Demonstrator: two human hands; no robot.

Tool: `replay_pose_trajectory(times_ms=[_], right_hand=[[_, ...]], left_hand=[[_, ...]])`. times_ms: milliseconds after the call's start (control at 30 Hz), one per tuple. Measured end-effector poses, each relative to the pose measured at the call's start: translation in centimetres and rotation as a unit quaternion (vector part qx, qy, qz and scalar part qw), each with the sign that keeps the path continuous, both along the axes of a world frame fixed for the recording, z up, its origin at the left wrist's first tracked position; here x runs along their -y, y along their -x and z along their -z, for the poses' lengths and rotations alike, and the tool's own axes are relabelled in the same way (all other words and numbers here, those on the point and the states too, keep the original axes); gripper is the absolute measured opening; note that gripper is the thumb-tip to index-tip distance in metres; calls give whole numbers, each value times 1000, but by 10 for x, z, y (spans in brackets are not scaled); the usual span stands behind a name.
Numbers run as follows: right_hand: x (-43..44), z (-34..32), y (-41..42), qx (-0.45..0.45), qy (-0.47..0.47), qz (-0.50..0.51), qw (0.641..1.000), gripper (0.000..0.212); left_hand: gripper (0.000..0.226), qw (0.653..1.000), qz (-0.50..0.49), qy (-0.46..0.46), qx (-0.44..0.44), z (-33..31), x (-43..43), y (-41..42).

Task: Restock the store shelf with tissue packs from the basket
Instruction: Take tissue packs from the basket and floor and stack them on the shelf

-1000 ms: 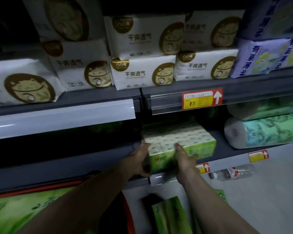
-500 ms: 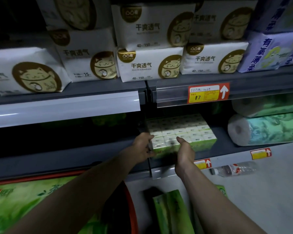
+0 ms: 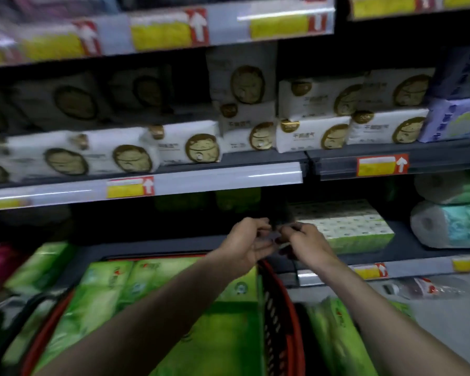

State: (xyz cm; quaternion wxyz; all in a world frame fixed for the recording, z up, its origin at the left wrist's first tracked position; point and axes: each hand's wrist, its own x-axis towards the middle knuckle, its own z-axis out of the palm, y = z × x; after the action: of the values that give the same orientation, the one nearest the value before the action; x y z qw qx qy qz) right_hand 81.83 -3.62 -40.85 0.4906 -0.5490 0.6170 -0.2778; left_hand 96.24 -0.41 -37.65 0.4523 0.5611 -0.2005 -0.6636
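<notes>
Tissue pack [image 3: 347, 229] on shelf [image 3: 407, 252], paper rolls [image 3: 451, 223] just right; basket [image 3: 280, 294] below.

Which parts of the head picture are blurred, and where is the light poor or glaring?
Head view: motion blur smears the top price rail and the cat-printed packs at left; the lower shelf recess is dark, so whether the left hand and right hand hold anything is unclear; glare streaks the middle price rail.

Green tissue packs [image 3: 106, 294] in red basket [image 3: 272, 313]
</notes>
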Motion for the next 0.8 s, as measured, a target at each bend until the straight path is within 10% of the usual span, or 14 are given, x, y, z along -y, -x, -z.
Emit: replay_pose_trajectory(times_ms=[233,367,633,800], right_hand=[[-97,-55,-79,-67,54,-204,975,19],[-164,-60,-103,-122,32,-345,930,42],[-206,-29,-145,-94,51,-342,934,33],[-208,-2,-158,-20,-47,-337,940,31]], left_hand=[[26,989,-22,68,127,-25,-134,-141],[22,975,-21,94,201,-19,-203,-211],[17,893,-192,78,399,18,-252,-276],[28,908,1,-19,418,22,-246,-294]])
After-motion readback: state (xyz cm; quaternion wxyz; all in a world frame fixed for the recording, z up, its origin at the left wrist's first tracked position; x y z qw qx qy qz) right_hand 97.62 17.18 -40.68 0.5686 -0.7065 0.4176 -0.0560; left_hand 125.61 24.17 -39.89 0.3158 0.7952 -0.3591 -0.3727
